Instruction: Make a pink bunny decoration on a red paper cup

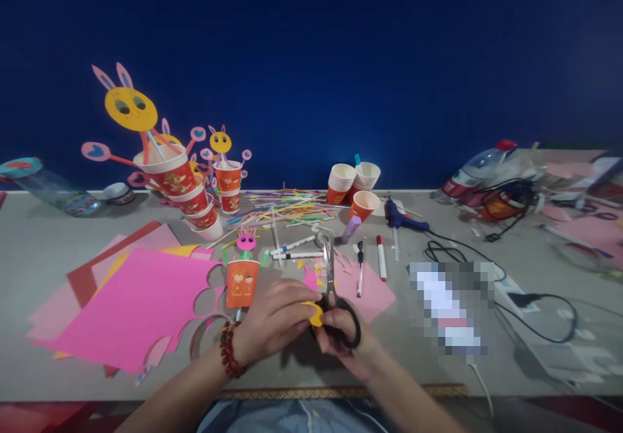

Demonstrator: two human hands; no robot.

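Left hand [272,319]: pinching yellow paper [316,316]
Right hand [360,358]: gripping scissors [331,285] near worktop's front edge [63,384]
Yellow paper: could crease, if over-squeezed

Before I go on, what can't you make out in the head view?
All in the head view:
Yellow paper: full outline; left hand covers part.
Scissors: part of the handles; right hand covers it.
Pixelated patch: what lies beneath, masked.
Pink paper at right: right side, cut off by frame edge.
Pens: print, too small.
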